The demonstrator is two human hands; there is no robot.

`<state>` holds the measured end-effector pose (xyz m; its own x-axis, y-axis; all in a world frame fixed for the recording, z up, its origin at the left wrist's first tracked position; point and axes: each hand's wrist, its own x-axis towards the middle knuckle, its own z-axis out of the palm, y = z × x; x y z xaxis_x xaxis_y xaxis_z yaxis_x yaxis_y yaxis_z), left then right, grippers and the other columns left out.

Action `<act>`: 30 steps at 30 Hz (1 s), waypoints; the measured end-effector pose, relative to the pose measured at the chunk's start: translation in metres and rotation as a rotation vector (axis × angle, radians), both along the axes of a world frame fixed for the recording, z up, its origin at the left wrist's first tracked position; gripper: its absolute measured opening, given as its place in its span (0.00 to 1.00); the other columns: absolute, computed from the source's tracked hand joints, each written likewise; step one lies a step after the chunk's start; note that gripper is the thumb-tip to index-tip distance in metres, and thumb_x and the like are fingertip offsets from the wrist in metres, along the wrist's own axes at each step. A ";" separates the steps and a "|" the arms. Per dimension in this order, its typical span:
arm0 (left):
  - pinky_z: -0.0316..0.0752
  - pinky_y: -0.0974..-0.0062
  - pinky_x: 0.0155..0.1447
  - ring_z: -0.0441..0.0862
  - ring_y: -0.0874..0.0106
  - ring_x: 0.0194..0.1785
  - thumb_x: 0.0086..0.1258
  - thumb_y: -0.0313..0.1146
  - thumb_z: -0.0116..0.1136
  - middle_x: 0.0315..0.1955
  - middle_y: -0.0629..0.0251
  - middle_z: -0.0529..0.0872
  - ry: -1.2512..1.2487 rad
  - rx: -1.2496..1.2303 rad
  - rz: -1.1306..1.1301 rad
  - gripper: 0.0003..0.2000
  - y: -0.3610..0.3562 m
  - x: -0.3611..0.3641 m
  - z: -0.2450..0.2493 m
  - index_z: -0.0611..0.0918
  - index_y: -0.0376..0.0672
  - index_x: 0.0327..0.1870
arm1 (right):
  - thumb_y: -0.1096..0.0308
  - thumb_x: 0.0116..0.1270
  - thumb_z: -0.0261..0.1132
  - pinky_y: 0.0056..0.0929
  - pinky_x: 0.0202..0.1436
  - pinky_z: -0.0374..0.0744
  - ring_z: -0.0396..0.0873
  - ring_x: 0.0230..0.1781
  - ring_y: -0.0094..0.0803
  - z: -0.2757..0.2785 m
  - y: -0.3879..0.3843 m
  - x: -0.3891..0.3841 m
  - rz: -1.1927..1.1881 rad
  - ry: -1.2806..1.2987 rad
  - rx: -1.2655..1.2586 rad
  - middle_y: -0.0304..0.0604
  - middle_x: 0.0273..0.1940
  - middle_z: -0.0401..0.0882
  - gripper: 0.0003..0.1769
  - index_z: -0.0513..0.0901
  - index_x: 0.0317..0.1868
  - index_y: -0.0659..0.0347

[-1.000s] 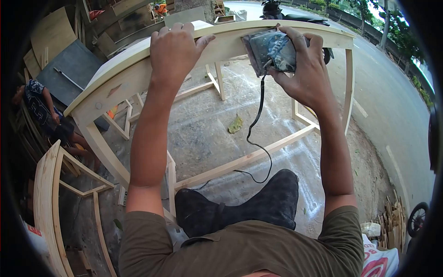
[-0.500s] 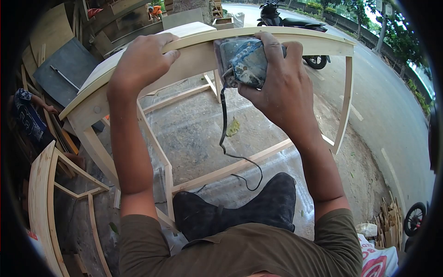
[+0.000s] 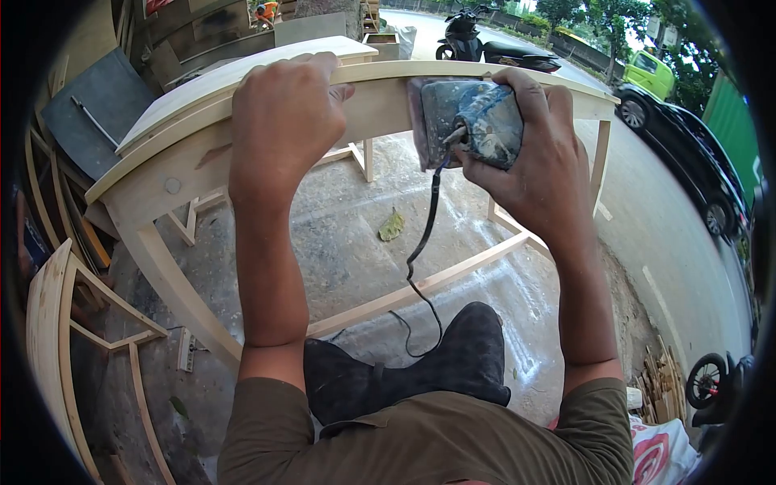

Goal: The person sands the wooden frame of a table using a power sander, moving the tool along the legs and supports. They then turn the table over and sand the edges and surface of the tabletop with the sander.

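A pale curved wooden frame [image 3: 162,174] stands in front of me on thin legs. My left hand [image 3: 283,121] grips its curved top rail from above. My right hand [image 3: 533,153] holds a dusty blue-grey electric sander [image 3: 461,113] pressed flat against the rail's front face. The sander's black cord [image 3: 420,259] hangs down to my dark-trousered knee [image 3: 436,364]. A lower crossbar [image 3: 436,279] of the frame runs across the concrete floor beneath.
A second curved wooden frame [image 3: 56,339] lies at the lower left. Boards and a grey panel [image 3: 89,105] lean at the upper left. A road with a parked motorbike [image 3: 493,48] and a dark car [image 3: 703,162] runs on the right. Wood offcuts [image 3: 663,380] lie lower right.
My right hand has slid the sander to the right along the rail. My left hand has shifted right on the top rail too. The view has turned, bringing a dark car into sight.
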<state>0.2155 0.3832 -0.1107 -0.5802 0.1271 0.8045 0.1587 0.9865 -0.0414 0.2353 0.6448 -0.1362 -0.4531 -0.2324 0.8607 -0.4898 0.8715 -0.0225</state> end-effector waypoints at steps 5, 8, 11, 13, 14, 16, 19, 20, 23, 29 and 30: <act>0.81 0.55 0.57 0.89 0.49 0.48 0.75 0.43 0.65 0.43 0.47 0.92 -0.031 0.008 -0.015 0.18 0.000 0.004 0.001 0.90 0.40 0.55 | 0.51 0.50 0.85 0.51 0.44 0.87 0.87 0.43 0.55 -0.008 -0.009 0.011 -0.060 -0.032 0.020 0.54 0.53 0.71 0.49 0.74 0.72 0.50; 0.81 0.55 0.56 0.90 0.50 0.47 0.76 0.42 0.64 0.41 0.48 0.92 0.012 -0.012 -0.042 0.16 -0.003 0.003 -0.001 0.89 0.39 0.52 | 0.50 0.50 0.85 0.50 0.44 0.88 0.87 0.43 0.53 -0.012 0.005 0.003 -0.174 -0.093 -0.093 0.54 0.53 0.71 0.49 0.73 0.72 0.51; 0.82 0.54 0.54 0.91 0.51 0.43 0.76 0.40 0.63 0.37 0.50 0.92 0.045 -0.028 -0.049 0.13 -0.002 0.003 -0.003 0.88 0.38 0.44 | 0.51 0.55 0.82 0.52 0.48 0.86 0.86 0.46 0.51 -0.007 0.003 0.005 -0.169 -0.079 -0.078 0.50 0.52 0.74 0.45 0.73 0.71 0.47; 0.82 0.53 0.55 0.91 0.50 0.44 0.76 0.39 0.63 0.38 0.50 0.92 0.044 -0.018 -0.049 0.12 -0.001 0.003 -0.002 0.88 0.37 0.44 | 0.52 0.53 0.83 0.51 0.48 0.86 0.86 0.45 0.51 -0.005 -0.005 0.007 -0.112 -0.039 -0.040 0.50 0.51 0.74 0.46 0.73 0.72 0.46; 0.81 0.54 0.56 0.90 0.50 0.46 0.76 0.39 0.64 0.41 0.49 0.92 0.010 -0.009 -0.032 0.13 0.001 0.004 -0.001 0.88 0.38 0.48 | 0.53 0.51 0.83 0.51 0.48 0.86 0.86 0.45 0.51 -0.006 -0.010 0.007 -0.096 -0.013 -0.012 0.50 0.51 0.73 0.47 0.73 0.72 0.46; 0.79 0.55 0.59 0.88 0.48 0.51 0.75 0.40 0.64 0.46 0.47 0.91 -0.051 0.009 0.006 0.17 0.003 0.007 0.004 0.89 0.39 0.57 | 0.53 0.51 0.83 0.52 0.48 0.86 0.86 0.45 0.51 -0.009 -0.017 0.006 -0.029 -0.018 -0.049 0.50 0.52 0.73 0.47 0.73 0.71 0.46; 0.79 0.54 0.58 0.88 0.47 0.51 0.75 0.38 0.63 0.46 0.47 0.91 -0.053 0.008 -0.005 0.16 0.001 0.005 0.004 0.88 0.38 0.57 | 0.51 0.49 0.86 0.51 0.42 0.87 0.85 0.43 0.56 -0.010 -0.013 0.004 -0.045 -0.013 -0.049 0.57 0.52 0.70 0.49 0.73 0.71 0.50; 0.79 0.54 0.58 0.88 0.47 0.51 0.75 0.38 0.63 0.46 0.47 0.91 -0.050 0.002 -0.012 0.16 0.000 0.004 0.004 0.88 0.38 0.57 | 0.51 0.49 0.86 0.50 0.42 0.87 0.85 0.43 0.56 -0.012 -0.010 0.002 -0.067 -0.014 -0.064 0.56 0.52 0.70 0.49 0.73 0.71 0.50; 0.78 0.53 0.59 0.87 0.47 0.51 0.74 0.37 0.63 0.46 0.46 0.91 -0.053 0.001 -0.015 0.16 -0.001 0.003 0.002 0.87 0.39 0.58 | 0.52 0.47 0.86 0.48 0.42 0.87 0.84 0.44 0.54 -0.015 -0.003 -0.001 -0.112 0.017 -0.067 0.54 0.52 0.70 0.51 0.73 0.72 0.49; 0.78 0.53 0.61 0.87 0.46 0.53 0.73 0.32 0.62 0.49 0.45 0.90 -0.045 0.003 -0.051 0.16 0.001 0.001 0.009 0.87 0.40 0.59 | 0.55 0.46 0.87 0.50 0.41 0.87 0.84 0.44 0.55 -0.004 -0.037 0.015 0.072 0.010 -0.069 0.56 0.50 0.71 0.47 0.76 0.68 0.51; 0.77 0.53 0.62 0.87 0.45 0.53 0.72 0.32 0.62 0.49 0.45 0.90 -0.037 0.003 -0.072 0.16 -0.003 0.000 0.008 0.87 0.39 0.59 | 0.55 0.47 0.87 0.50 0.41 0.88 0.84 0.44 0.56 -0.005 -0.040 0.017 0.089 -0.024 -0.085 0.56 0.50 0.71 0.47 0.76 0.68 0.51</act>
